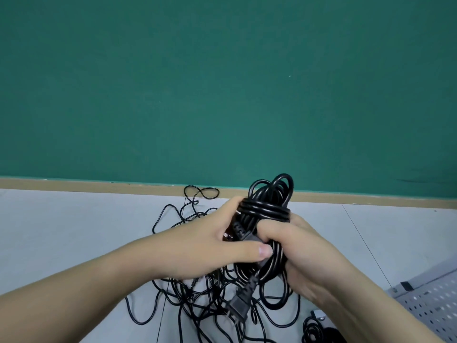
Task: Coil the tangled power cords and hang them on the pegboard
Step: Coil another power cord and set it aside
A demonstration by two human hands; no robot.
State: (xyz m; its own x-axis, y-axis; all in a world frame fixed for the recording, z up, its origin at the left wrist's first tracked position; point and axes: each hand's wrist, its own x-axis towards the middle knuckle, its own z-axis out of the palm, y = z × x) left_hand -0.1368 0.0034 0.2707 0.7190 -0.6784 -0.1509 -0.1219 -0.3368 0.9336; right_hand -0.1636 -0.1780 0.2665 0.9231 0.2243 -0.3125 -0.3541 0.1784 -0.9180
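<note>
Nearest the viewer, two bare forearms reached in from the bottom corners. At the lower right edge lay one grey pegboard, flat on the floor, with one small black coil just beside its near corner. Below the hands, a tangle of thin black cords sprawled over the pale grey floor; the number of cords in it could not be counted. One two-pin plug hung down over the tangle from the bundle held above.

The bundle was one thick black cord, coiled into long loops and bound across its upper part by three turns. The right hand gripped its lower half, fingers curled round the loops. The left hand held the bundle's left side, thumb pressed across the front, fingers wrapped behind the binding turns. A second connector showed between the two hands.

Farther off, loose loops reached a tan skirting strip. Behind rose one plain green wall.
</note>
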